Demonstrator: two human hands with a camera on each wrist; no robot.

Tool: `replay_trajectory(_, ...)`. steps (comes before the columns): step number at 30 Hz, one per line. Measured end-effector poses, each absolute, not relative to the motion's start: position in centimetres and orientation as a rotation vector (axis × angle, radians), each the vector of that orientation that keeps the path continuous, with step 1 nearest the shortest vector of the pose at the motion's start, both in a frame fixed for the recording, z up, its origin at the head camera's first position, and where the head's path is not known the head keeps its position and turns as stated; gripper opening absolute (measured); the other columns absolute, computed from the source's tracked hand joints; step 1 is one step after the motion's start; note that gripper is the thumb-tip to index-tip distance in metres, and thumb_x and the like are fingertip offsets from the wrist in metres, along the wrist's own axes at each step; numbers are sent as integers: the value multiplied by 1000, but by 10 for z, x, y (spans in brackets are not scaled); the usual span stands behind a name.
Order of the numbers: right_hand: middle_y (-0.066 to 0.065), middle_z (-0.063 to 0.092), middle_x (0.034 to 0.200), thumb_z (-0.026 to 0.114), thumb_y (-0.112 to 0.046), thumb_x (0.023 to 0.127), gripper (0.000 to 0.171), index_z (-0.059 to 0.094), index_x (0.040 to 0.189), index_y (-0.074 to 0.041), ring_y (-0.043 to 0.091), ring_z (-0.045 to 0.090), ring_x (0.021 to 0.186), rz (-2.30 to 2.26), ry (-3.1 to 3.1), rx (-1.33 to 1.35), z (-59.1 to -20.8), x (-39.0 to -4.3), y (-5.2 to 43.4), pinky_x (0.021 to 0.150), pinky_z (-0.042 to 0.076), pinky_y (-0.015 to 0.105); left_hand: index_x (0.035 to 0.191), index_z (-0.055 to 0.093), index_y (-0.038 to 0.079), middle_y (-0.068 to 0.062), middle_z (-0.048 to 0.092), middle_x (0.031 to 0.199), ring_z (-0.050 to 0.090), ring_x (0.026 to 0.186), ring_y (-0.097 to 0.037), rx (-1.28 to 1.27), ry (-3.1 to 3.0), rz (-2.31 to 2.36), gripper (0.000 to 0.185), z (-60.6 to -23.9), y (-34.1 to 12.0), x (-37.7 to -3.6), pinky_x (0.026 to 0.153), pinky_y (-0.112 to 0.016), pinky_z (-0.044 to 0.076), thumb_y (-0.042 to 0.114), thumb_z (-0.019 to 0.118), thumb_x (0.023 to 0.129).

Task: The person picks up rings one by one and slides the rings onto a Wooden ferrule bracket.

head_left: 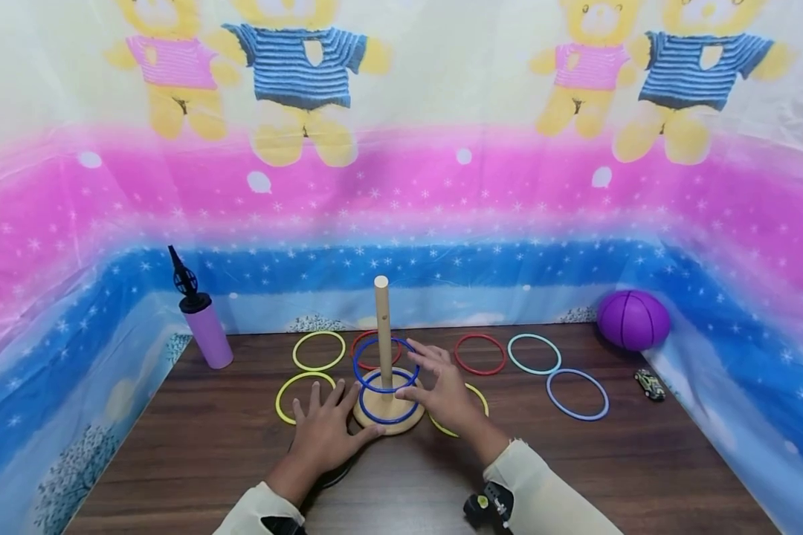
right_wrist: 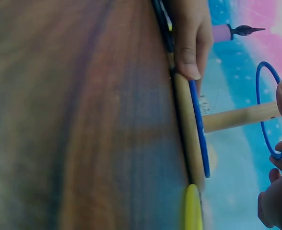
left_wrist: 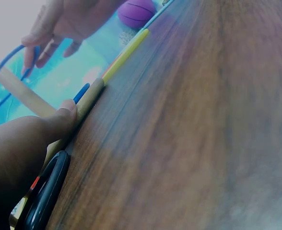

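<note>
A wooden peg stands upright on a round wooden base. My right hand pinches a blue ring at its right side, and the peg passes through that ring, which is raised above the base. A second blue ring lies flat on the base around the foot of the peg. My left hand is spread at the base's left side, fingers extended, and its thumb rests on the base's edge beside the lower ring. Under this hand is a black loop, partly hidden.
Yellow rings and a red ring lie left of and behind the peg. Rightward are a yellow ring, a red ring and two light-blue rings. A purple pump, purple ball and toy car stand outermost.
</note>
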State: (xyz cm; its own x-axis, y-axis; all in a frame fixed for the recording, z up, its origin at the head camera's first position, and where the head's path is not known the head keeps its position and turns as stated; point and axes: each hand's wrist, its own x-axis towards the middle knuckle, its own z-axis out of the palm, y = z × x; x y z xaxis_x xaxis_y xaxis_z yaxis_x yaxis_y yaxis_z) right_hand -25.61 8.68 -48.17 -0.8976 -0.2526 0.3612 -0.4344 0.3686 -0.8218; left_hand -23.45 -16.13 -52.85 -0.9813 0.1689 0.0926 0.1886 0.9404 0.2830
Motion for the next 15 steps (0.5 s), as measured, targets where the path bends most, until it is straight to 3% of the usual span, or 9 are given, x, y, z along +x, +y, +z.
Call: replay_trajectory(15, 4, 51, 171, 92, -24, 91, 70, 64, 151, 0, 37, 38, 160, 1544, -2461, 577, -515, -263, 93, 126, 37, 69, 170, 44, 25, -20, 43, 173, 26, 161, -64, -282, -3034, -452, 97, -526, -160, -235, 117, -93, 20, 82, 65, 94)
